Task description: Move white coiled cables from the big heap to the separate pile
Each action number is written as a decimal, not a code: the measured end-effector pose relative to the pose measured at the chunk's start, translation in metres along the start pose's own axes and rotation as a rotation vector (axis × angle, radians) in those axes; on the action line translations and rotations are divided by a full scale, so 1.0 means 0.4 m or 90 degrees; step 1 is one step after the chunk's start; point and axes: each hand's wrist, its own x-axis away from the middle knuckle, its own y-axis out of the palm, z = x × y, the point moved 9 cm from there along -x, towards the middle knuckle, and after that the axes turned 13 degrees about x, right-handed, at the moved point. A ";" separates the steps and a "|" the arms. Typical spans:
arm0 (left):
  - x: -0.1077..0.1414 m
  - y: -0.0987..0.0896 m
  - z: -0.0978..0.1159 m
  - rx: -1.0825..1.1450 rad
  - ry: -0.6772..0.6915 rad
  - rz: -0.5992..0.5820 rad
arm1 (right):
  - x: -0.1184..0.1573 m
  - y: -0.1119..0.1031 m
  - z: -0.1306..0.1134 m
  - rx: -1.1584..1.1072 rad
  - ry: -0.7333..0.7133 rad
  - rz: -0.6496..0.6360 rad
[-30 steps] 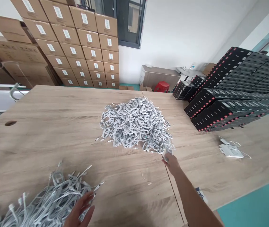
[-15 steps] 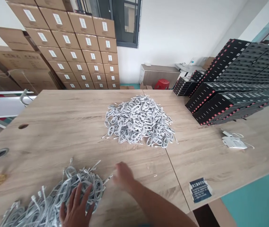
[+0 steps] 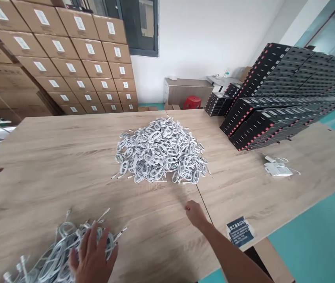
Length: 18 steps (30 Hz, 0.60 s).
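Spread over a bundle of grey-white cables at the lower left, my left hand rests with its fingers apart on top of them. Several white plug ends stick out around that bundle. My right hand is closed in a fist over bare wood near the table seam, and nothing shows sticking out of it. Beyond it, apart from both hands, lies a large heap of coiled white cables in the middle of the table.
Stacked black boxes stand at the right on the wooden table. A small white box with a cord lies before them. A torn dark blue label sticks near the front edge. Cardboard cartons and a red stool are behind.
My right hand has moved rightward, away from the cable ends beside the bundle. My left hand stays on the cables. The view has turned somewhat to the right.
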 end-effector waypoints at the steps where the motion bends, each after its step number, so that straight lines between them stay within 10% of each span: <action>1: -0.026 0.015 0.024 0.041 0.002 -0.001 | -0.010 -0.042 0.068 -0.025 0.028 0.022; 6: -0.125 0.136 0.154 0.276 -0.049 -0.086 | -0.042 -0.342 0.536 0.076 0.309 0.098; 9: -0.132 0.206 0.232 0.349 -0.057 -0.133 | -0.087 -0.485 0.706 0.188 0.420 0.128; 12: -0.098 0.288 0.270 0.371 -0.091 -0.188 | -0.214 -0.468 0.676 0.112 0.334 0.046; 18: 0.006 0.395 0.250 0.366 -0.169 -0.247 | -0.437 -0.357 0.383 0.033 0.256 0.018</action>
